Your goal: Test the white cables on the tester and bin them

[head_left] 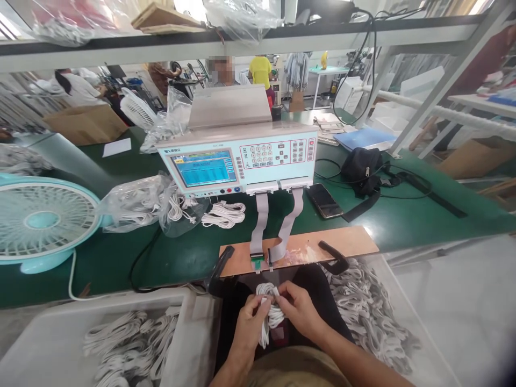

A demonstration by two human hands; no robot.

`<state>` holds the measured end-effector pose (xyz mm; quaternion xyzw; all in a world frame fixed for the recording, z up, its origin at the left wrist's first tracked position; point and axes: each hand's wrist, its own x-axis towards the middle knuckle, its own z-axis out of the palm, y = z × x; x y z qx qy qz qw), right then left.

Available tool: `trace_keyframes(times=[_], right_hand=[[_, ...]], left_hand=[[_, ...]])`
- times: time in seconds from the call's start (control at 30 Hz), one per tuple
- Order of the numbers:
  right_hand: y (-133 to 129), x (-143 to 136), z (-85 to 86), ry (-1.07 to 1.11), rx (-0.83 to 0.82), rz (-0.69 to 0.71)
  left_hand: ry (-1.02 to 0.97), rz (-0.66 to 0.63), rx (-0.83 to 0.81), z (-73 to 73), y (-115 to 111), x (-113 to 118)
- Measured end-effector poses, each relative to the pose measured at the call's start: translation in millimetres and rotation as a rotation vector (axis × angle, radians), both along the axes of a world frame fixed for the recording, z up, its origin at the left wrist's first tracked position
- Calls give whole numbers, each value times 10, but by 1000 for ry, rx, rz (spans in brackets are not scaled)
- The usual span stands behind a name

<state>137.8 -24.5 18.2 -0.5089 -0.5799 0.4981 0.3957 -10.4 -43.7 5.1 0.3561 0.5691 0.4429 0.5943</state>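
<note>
A coiled white cable (275,316) is held over my lap, just in front of the table edge. My left hand (250,321) pinches it from the left, with the thumb on what looks like a white connector end. From the right, my right hand (298,306) closes finger and thumb on the same coil near its upper end. Just beyond the hands, a small green circuit board (258,264) with connectors sits on a copper-coloured board (306,248). Two grey ribbon cables (261,220) run from there up to a tester (242,161) with a lit blue screen.
Bins of white cables stand at left (133,344) and right (371,312). Black clamps (334,257) grip the copper-coloured board. On the green table are a fan (40,220), bagged cables (137,201), a phone (324,201) and a black bag (363,166). A shelf crosses above; people are behind.
</note>
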Motion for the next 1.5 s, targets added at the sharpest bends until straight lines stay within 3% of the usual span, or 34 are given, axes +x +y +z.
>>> trace_keyframes(times=[0.17, 0.37, 0.5, 0.67, 0.8, 1.1, 1.23, 1.5], right_hand=[[150, -86, 18, 156, -34, -138], [250, -118, -32, 204, -39, -128], [263, -121, -48, 213, -39, -106], [257, -111, -47, 195, -34, -78], [264, -126, -19, 216, -61, -70], [272, -278, 153, 589, -400, -163], [270, -301, 221, 638, -426, -176], [279, -260, 249, 600, -404, -142]], left_hand=[[70, 60, 86, 61, 156, -61], [68, -31, 63, 8, 235, -123], [5, -20, 52, 48, 261, -138], [55, -161, -65, 99, 302, -197], [30, -179, -52, 82, 337, -218], [-61, -226, -143, 189, 392, -235], [-86, -157, -142, 213, 383, -210], [-186, 35, -61, 116, 347, -76]])
